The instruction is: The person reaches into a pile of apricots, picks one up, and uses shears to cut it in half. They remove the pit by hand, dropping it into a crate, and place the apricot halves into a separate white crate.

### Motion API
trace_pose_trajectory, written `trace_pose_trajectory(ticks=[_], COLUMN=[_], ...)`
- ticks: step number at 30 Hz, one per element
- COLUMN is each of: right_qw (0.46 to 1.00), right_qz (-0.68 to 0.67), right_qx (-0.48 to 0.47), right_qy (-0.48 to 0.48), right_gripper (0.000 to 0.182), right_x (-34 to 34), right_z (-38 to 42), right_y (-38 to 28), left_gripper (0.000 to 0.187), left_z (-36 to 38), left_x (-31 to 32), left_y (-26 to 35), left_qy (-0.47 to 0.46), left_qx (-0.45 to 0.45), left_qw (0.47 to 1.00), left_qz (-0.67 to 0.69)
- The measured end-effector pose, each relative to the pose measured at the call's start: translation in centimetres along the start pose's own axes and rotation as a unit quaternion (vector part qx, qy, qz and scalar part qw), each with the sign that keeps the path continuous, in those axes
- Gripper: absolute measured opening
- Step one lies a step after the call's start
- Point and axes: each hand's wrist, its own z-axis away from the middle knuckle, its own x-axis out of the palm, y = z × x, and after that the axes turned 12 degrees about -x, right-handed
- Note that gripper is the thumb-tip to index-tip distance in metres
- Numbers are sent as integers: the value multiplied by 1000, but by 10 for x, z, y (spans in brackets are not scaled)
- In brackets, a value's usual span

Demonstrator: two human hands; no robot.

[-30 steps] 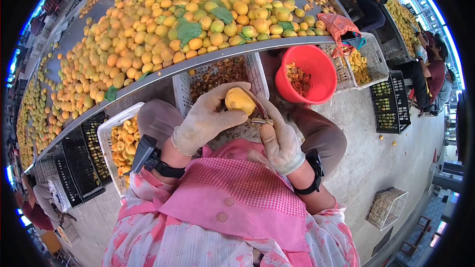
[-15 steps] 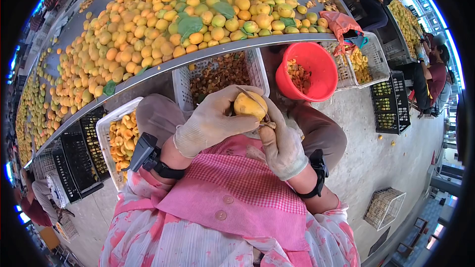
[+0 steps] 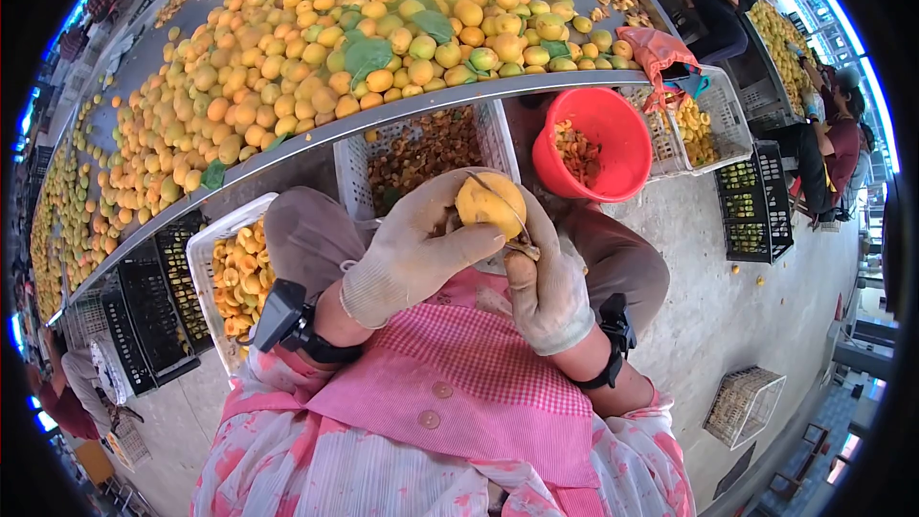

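A yellow fruit (image 3: 491, 203) is held up between my two gloved hands, over my lap. My left hand (image 3: 421, 244) has its fingers and thumb closed round the fruit's left side. In my right hand (image 3: 549, 278) is a thin curved metal tool (image 3: 498, 197), which lies across the fruit's face; its handle end is pinched between thumb and fingers. Beyond my hands, a white crate (image 3: 495, 139) holds brown scraps. At my left knee, another white crate (image 3: 204, 273) holds cut orange pieces.
Whole fruits (image 3: 278, 67) cover a metal table (image 3: 287, 148) ahead. A red bucket (image 3: 627, 148) with scraps stands right of centre, beside white crates and a black crate (image 3: 756, 206). A wicker-like basket (image 3: 745, 404) is on the floor. A seated person (image 3: 844, 148) is far right.
The fruit has turned slightly and risen a little between my hands. Both hands have shifted slightly, and more of the metal tool shows across the fruit.
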Motion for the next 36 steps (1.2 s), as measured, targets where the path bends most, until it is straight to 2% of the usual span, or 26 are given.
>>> trace_pose_trajectory(ticks=[1,3,4,6,7,9,13,15,16,18,20,22,23,25,27,29,31,32,34,36], right_qw=[1000,999,999,999,999,994,994,998,998,1000,1000,999,998,995,993,996,998,999,999,999], right_qz=[0,33,32,-2,-2,-43,-34,21,22,5,-3,-12,-20,-29,-23,-13,-1,-2,-4,-6], right_qx=[1,-10,-10,-48,-49,-70,-63,-44,-42,-13,-21,-29,-48,-67,-62,-51,-41,-45,-46,-40], right_qy=[0,-28,-30,0,1,68,86,33,31,14,12,6,34,61,96,71,46,25,4,-12], right_gripper=[63,62,62,62,62,62,63,64,64,65,65,66,66,66,67,66,65,64,64,62], right_x=[-1,-3,-3,1,5,15,15,3,1,-1,-3,0,6,16,23,20,12,7,1,-3], right_z=[1,0,-2,-4,-4,-4,-4,-5,-5,-8,-13,-14,-13,-14,-13,-12,-13,-17,-20,-25], right_y=[1,2,3,7,9,13,10,3,3,3,2,4,6,9,9,8,6,6,2,-2], left_gripper=[45,51,51,54,54,57,44,42,42,55,54,56,56,58,60,61,56,56,54,53], left_z=[1,2,1,-2,-3,-4,-6,-2,-2,-3,-3,-4,-3,0,-2,-1,5,4,1,-2], left_x=[-2,-6,-8,-12,-9,2,13,11,8,-1,-6,-8,-5,5,6,3,-3,-4,-7,-15], left_y=[3,6,6,7,4,-8,-11,3,7,16,21,18,15,6,1,2,12,13,14,15], left_qy=[-1,31,32,-22,-22,-37,-11,21,21,77,78,13,14,-12,-20,-28,9,9,51,44], left_qx=[-1,37,36,-18,-17,-11,12,45,44,36,47,23,25,32,20,9,-2,-4,17,21], left_qw=[1000,985,985,996,996,986,977,996,996,980,975,999,999,982,977,971,996,995,997,995], left_qz=[1,-168,-167,-85,-86,163,211,74,76,-182,-203,-22,-21,185,210,236,92,94,-53,-82])
